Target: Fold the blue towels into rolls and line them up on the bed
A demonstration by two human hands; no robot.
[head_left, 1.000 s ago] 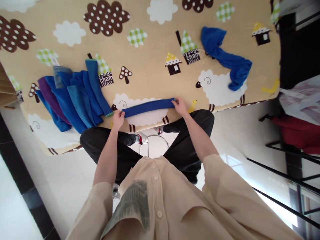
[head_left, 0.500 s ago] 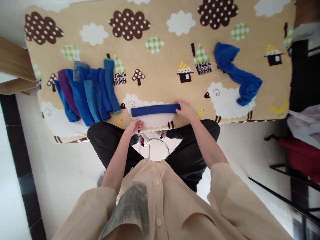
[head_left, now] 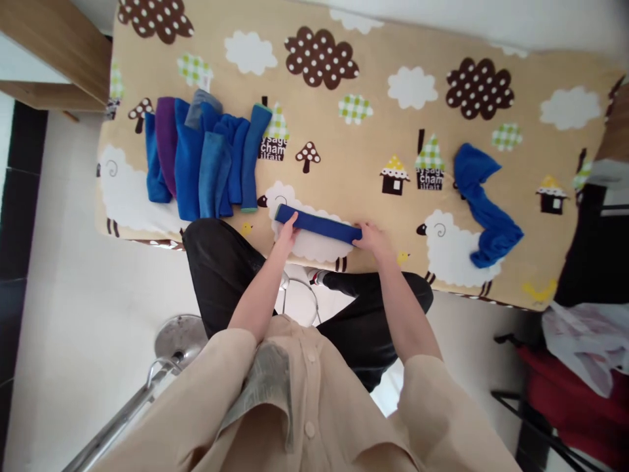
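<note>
A dark blue towel [head_left: 322, 225], folded into a long narrow strip with a greenish edge, lies over a printed sheep on the bed. At its left end my left hand [head_left: 288, 232] has the thumb on top and the fingers closed around the near side. My right hand [head_left: 369, 238] pinches the opposite end. To the left, several rolled or folded towels [head_left: 189, 164] in blue, purple and grey-blue lie side by side. A loose, crumpled blue towel [head_left: 484, 203] rests on the right.
A beige patterned sheet [head_left: 339, 151] covers the bed in front of me. Wooden furniture [head_left: 59, 46] stands at the far left. Beside my left arm is a metal stand with a round plate [head_left: 181, 337]. A white plastic bag [head_left: 584, 341] lies on something red at right.
My left hand has moved up from the bed edge onto the strip's left end. The right hand keeps its end. My view has turned and shifted left.
</note>
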